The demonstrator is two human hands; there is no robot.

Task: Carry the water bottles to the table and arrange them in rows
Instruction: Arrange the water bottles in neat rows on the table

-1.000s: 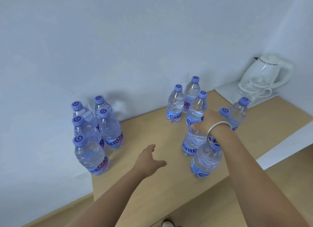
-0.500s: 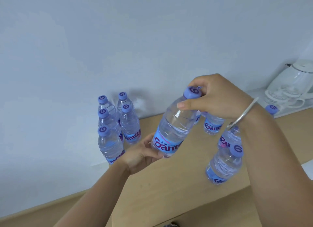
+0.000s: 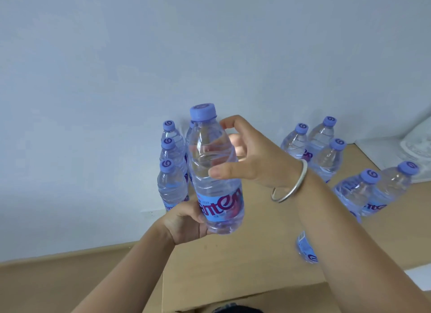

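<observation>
Now left hand (image 3: 186,221) gripping one raised bottle (image 3: 214,172), right hand (image 3: 251,161) fingers spread beside it

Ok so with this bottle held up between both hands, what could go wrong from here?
The left hand grips only the base of the raised bottle, and the right hand looks loose beside its shoulder, so it could tip or slip. Setting it down by the left cluster of bottles, packed close at the table's edge, might topple one.

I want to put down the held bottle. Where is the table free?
Bare wood lies between the left bottle group and the right bottle group, under the held bottle, and along the near edge of the table. Both groups are crowded.
</observation>
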